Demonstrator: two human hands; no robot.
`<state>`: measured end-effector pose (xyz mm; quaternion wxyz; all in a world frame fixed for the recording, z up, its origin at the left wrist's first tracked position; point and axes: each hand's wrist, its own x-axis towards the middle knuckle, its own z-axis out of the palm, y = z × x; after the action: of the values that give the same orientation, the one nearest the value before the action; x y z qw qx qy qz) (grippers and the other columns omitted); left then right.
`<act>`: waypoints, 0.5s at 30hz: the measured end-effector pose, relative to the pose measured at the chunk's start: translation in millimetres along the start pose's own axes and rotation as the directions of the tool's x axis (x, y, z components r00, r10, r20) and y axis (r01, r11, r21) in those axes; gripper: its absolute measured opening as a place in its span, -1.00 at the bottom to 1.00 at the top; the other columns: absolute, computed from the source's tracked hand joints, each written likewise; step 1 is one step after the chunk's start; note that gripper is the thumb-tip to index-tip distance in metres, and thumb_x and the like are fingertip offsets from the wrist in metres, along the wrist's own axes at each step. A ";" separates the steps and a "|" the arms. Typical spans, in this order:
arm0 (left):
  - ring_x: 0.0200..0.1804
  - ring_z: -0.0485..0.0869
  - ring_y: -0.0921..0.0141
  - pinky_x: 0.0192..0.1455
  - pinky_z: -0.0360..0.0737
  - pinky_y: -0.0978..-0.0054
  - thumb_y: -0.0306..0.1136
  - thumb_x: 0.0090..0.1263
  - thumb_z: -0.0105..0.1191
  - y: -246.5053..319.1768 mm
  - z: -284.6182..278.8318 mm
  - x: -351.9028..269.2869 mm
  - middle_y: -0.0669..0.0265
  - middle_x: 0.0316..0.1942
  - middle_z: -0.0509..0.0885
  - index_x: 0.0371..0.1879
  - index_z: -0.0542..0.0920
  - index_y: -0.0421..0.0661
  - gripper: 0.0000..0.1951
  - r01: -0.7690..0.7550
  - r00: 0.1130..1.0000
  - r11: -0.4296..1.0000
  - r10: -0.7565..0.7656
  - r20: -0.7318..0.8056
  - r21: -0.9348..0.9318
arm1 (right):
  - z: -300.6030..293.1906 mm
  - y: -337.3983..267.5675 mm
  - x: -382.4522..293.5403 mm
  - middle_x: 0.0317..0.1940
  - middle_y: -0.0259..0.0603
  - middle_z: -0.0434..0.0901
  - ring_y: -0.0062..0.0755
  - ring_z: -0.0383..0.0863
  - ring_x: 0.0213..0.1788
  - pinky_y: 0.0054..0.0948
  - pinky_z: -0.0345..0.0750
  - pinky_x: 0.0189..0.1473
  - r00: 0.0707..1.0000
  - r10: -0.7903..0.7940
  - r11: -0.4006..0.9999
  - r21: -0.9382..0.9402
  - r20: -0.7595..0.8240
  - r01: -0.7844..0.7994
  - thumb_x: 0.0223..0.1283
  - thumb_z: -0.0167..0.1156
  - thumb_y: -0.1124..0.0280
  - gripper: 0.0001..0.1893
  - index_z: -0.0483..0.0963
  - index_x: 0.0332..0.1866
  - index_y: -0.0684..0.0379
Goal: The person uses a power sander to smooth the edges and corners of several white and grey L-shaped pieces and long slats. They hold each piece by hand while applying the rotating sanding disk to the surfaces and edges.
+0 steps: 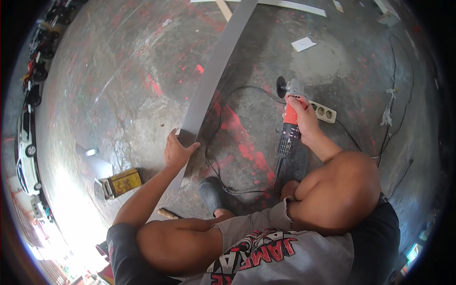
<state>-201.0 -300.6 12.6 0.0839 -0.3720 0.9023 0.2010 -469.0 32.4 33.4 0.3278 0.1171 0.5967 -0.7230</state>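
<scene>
My right hand (pixel 302 112) is wrapped around the red body of an angle grinder (pixel 290 137). Its dark disc (pixel 281 87) faces left, and the black cord end points down towards my feet. With thumb and fingers on opposite edges, my left hand (pixel 178 149) grips a long grey board (pixel 217 67), which could be metal or coated panel. The board slants from beside my left foot up past the top of the view. The disc is apart from the board, to its right. Whether the disc is spinning cannot be told.
A power strip (pixel 323 112) lies just right of the grinder. The black cord (pixel 219 123) loops between board and grinder. A yellow metal can (pixel 123 183) and a wooden handle (pixel 168 213) lie at left. White offcuts (pixel 303 44) lie ahead. Vehicles (pixel 28 153) stand far left.
</scene>
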 end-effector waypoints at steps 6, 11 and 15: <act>0.28 0.60 0.07 0.34 0.57 0.14 0.12 0.04 0.60 -46.9 -14.6 -55.5 0.05 0.17 0.59 0.39 0.43 -0.20 -0.01 0.074 0.982 0.993 -0.088 0.170 0.087 | 12.5 0.1 -1.2 -0.34 -0.32 0.60 -0.44 0.66 -0.36 -0.45 0.63 -0.29 1.000 -0.011 1.000 -0.001 0.019 0.011 0.46 0.36 0.19 -0.74 0.58 0.05 0.09; 0.31 0.55 0.04 0.39 0.53 0.13 0.05 0.08 0.59 -84.8 -6.6 -106.5 0.04 0.17 0.55 0.37 0.41 -0.21 -0.06 0.042 0.988 0.985 -0.066 0.140 0.167 | 23.5 3.9 -6.5 -0.31 -0.35 0.62 -0.49 0.66 -0.36 -0.43 0.66 -0.27 0.999 -0.010 0.999 -0.034 0.035 0.011 0.44 0.37 0.20 -0.74 0.62 0.02 0.13; 0.30 0.53 -0.01 0.38 0.51 0.09 -0.10 0.12 0.53 -108.7 5.7 -123.4 0.01 0.14 0.53 0.30 0.42 -0.23 -0.18 0.070 0.989 0.983 -0.091 0.117 0.171 | 31.1 7.4 -9.4 -0.30 -0.35 0.62 -0.48 0.67 -0.36 -0.42 0.66 -0.27 0.998 0.008 0.999 -0.044 0.063 -0.006 0.45 0.37 0.19 -0.74 0.61 0.04 0.12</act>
<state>-36.9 -289.3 12.0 0.1787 -0.3866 0.8933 0.1439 -450.5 5.8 41.0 0.3515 0.0891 0.6013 -0.7120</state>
